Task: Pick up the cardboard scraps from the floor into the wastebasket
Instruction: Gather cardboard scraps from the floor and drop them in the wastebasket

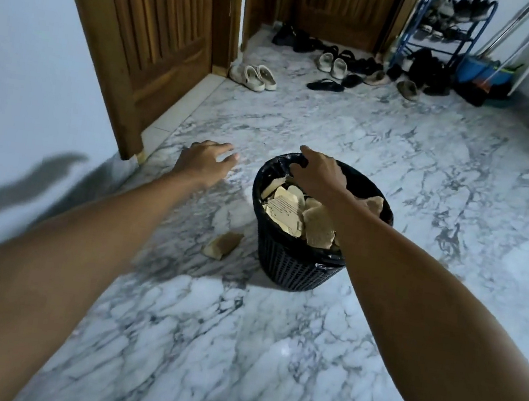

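Right hand: your right hand (319, 175) reaches over the wastebasket (295, 259), fingers curled at its far rim; whether it grips the rim or liner you cannot tell.
Left hand: your left hand (206, 160) hovers above the floor (268, 354), fingers relaxed, holding nothing.
Wastebasket: black, lattice-walled, upright on the marble floor, filled with cardboard scraps (292, 212).
Loose scrap: one cardboard scrap (222, 245) lies on the floor just left of the wastebasket.
Background: shoes (331, 65) beside a shoe rack (446, 32), wooden doors (155, 25).

black mesh wastebasket (294, 265) upright, heaped with tan cardboard scraps (288, 214); one stray scrap (222, 245) on floor beside it.
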